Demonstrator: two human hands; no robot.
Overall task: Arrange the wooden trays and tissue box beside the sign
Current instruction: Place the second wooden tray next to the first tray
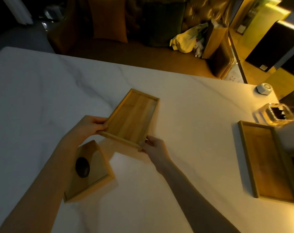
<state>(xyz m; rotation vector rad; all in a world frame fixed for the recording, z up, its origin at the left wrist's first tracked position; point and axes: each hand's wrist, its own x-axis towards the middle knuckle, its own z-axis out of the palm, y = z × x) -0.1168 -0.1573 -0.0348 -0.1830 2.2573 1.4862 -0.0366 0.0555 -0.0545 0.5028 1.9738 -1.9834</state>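
Note:
A small wooden tray [132, 117] is held tilted above the middle of the white marble table [42, 98]. My left hand [88, 127] grips its near left corner and my right hand [153, 146] grips its near right corner. Below my left forearm lies a wooden tissue box [94, 172] with a dark oval opening on top. A second, longer wooden tray [267, 160] lies flat at the table's right edge. I cannot make out a sign for certain; a pale blurred shape [290, 137] overlaps that tray's right side.
A glass ashtray-like dish [275, 113] and a small white hexagonal device [264, 89] stand at the far right of the table. Beyond the table's far edge are a brown leather sofa [142, 22] and a yellow-white bag [186, 40].

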